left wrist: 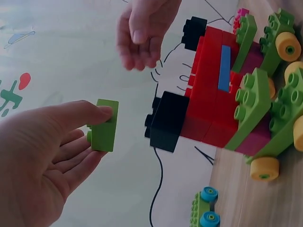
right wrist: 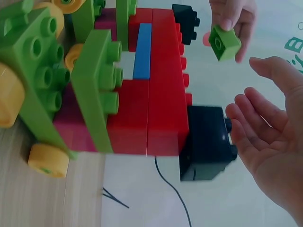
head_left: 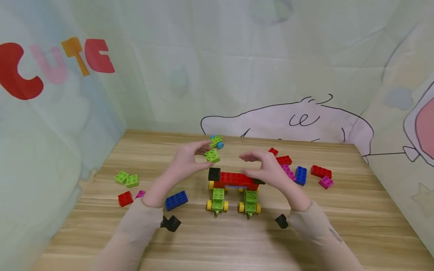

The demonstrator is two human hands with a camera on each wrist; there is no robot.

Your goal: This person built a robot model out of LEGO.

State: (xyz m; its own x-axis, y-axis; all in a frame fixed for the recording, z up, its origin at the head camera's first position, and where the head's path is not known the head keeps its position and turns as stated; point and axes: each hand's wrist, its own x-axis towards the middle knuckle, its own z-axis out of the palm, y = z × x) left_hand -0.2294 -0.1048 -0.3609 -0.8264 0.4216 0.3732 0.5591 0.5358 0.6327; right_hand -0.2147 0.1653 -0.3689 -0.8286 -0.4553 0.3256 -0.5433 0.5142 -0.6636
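My left hand (head_left: 185, 158) pinches a lime-green toy brick (head_left: 212, 156) between thumb and fingers, above the left end of a built block vehicle. In the left wrist view the green brick (left wrist: 105, 127) is held on its side, apart from the build. The vehicle has a long red body (head_left: 234, 180), green wheeled bases (head_left: 251, 207) with yellow wheels, and a black brick (head_left: 214, 174) on its left end. My right hand (head_left: 266, 167) hovers over the right end with relaxed fingers, holding nothing. Beside it in the right wrist view stands another black brick (right wrist: 206, 137).
A green base with blue wheels (head_left: 219, 145) lies behind the left hand. At left are green bricks (head_left: 132, 180), a red brick (head_left: 125, 198) and a blue brick (head_left: 176, 200). Black pieces (head_left: 281, 221) lie in front. Red, pink and blue bricks (head_left: 300, 175) lie right.
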